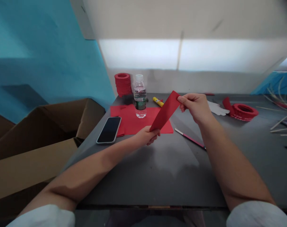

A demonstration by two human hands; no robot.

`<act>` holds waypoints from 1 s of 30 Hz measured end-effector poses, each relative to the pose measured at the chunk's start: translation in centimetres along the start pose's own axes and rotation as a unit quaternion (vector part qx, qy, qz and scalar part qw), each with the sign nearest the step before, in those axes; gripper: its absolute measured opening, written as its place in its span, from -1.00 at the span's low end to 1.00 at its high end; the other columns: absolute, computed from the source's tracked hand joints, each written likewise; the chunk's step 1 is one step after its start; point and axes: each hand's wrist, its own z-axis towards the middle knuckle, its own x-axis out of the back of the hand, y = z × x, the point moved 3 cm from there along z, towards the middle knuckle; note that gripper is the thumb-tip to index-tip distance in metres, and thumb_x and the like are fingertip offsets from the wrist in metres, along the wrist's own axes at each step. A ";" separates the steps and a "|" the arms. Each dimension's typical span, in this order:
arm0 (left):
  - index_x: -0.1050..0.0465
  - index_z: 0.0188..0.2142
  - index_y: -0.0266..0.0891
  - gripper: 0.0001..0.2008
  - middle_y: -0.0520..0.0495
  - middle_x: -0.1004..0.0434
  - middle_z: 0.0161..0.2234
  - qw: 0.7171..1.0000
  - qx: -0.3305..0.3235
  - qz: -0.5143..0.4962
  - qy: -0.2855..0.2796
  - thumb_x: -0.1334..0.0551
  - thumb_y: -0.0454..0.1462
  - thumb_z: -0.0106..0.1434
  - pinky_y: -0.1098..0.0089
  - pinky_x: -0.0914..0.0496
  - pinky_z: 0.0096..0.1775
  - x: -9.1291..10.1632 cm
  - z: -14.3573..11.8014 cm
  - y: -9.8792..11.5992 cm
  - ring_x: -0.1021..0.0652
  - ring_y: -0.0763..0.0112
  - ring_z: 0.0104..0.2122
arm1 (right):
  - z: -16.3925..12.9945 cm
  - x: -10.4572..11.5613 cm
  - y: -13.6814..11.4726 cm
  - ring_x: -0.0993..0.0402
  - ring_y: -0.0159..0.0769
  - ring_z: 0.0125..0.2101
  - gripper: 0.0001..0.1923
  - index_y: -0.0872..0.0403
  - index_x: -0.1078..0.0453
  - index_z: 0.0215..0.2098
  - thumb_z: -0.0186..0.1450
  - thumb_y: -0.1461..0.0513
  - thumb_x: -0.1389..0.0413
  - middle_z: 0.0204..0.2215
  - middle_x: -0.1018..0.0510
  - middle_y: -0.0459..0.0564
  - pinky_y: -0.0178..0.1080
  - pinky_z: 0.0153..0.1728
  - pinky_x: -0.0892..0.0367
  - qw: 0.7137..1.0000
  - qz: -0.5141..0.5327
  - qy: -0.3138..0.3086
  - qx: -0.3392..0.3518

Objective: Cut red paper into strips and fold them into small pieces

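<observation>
A red paper strip (165, 111) is held tilted above the grey table, its upper end toward the right. My left hand (151, 135) grips its lower end, fingers closed beneath it. The thumb and fingers of my right hand (194, 104) pinch the upper right corner. Behind the strip, red paper sheets (130, 121) lie flat on the table. A clear water bottle (140, 97) with a white cap stands upright on them. Below my right hand lies a thin pink and white stick-like tool (190, 138), partly hidden by my right forearm.
A phone (109, 130) lies at the table's left edge, beside an open cardboard box (39, 132). At the back are a stack of red rings (123, 85) and a yellow glue stick (158, 101). A white glove (218, 108), a red ring-shaped piece (244, 112) and pale thin strips (282, 116) lie right.
</observation>
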 end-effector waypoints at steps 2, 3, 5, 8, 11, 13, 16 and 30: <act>-0.27 -0.42 -0.28 -0.78 0.15 -0.13 -0.65 1.000 0.006 0.000 -0.011 -0.12 -0.16 0.25 0.52 -0.15 -0.62 0.0 -0.3 0.4 -0.22 0.61 -0.70 | 0.0 -0.1 0.0 -0.23 -0.50 -0.71 -0.74 0.12 -0.39 -0.63 0.09 0.13 -0.23 -0.75 -0.36 -0.13 -0.38 -0.65 -0.20 1.000 -0.015 0.013 0.015; -0.31 -0.36 -0.29 -0.80 0.12 -0.21 -0.62 1.000 0.014 -0.002 -0.022 -0.16 -0.17 0.22 0.50 -0.21 -0.59 -0.1 -0.6 0.6 -0.29 0.58 -0.67 | -0.1 -0.2 0.0 -0.22 -0.50 -0.71 -0.74 0.12 -0.39 -0.63 0.10 0.13 -0.23 -0.75 -0.36 -0.14 -0.37 -0.65 -0.19 0.999 -0.021 0.016 0.018; -0.34 -0.23 -0.30 -0.76 0.01 -0.39 -0.48 0.998 0.030 -0.029 -0.044 -0.23 -0.19 0.16 0.46 -0.30 -0.49 -0.3 -1.0 1.1 -0.43 0.50 -0.55 | -0.2 -0.6 0.2 -0.23 -0.49 -0.70 -0.73 0.12 -0.39 -0.61 0.11 0.10 -0.21 -0.75 -0.36 -0.14 -0.37 -0.64 -0.18 0.999 -0.042 -0.001 0.019; -0.33 -0.17 -0.27 -0.68 -0.08 -0.47 -0.30 0.994 0.031 -0.100 -0.042 -0.28 -0.16 0.13 0.40 -0.34 -0.40 -0.4 -1.5 1.6 -0.51 0.41 -0.43 | -0.6 -1.7 0.4 -0.24 -0.48 -0.67 -0.70 0.12 -0.40 -0.60 0.14 0.08 -0.18 -0.74 -0.37 -0.13 -0.36 -0.61 -0.16 0.991 -0.120 -0.051 0.025; -0.36 -0.16 -0.28 -0.67 -0.04 -0.44 -0.38 0.989 0.019 -0.142 -0.028 -0.26 -0.11 0.16 0.36 -0.36 -0.41 -0.2 -1.3 1.7 -0.47 0.45 -0.50 | -1.1 -2.6 0.3 -0.26 -0.47 -0.63 -0.73 0.12 -0.43 -0.56 0.15 0.09 -0.17 -0.69 -0.39 -0.13 -0.34 -0.58 -0.16 0.978 -0.195 -0.053 0.054; -0.39 -0.16 -0.31 -0.67 0.00 -0.40 -0.45 0.988 0.005 -0.152 -0.029 -0.25 -0.12 0.18 0.39 -0.34 -0.46 -0.1 -1.2 1.7 -0.42 0.50 -0.55 | -1.3 -3.0 0.0 -0.29 -0.46 -0.61 -0.76 0.11 -0.48 -0.48 0.16 0.09 -0.15 -0.64 -0.43 -0.12 -0.34 -0.56 -0.21 0.980 -0.182 -0.056 0.059; -0.41 -0.17 -0.35 -0.66 0.00 -0.38 -0.49 0.990 -0.016 -0.141 -0.027 -0.26 -0.13 0.17 0.42 -0.32 -0.50 0.1 -1.0 1.9 -0.40 0.52 -0.58 | -1.3 -2.9 -0.3 -0.33 -0.45 -0.59 -0.78 0.10 -0.52 -0.37 0.17 0.12 -0.14 -0.60 -0.47 -0.11 -0.35 -0.56 -0.28 0.990 -0.107 -0.083 0.031; -0.42 -0.20 -0.30 -0.71 -0.02 -0.41 -0.45 0.993 -0.009 -0.095 -0.066 -0.24 -0.13 0.17 0.38 -0.32 -0.41 0.0 -1.1 1.3 -0.46 0.45 -0.51 | -1.3 -2.4 -1.0 -0.33 -0.47 -0.62 -0.79 0.13 -0.51 -0.46 0.11 0.12 -0.21 -0.64 -0.47 -0.09 -0.37 -0.60 -0.28 0.991 -0.093 -0.091 0.015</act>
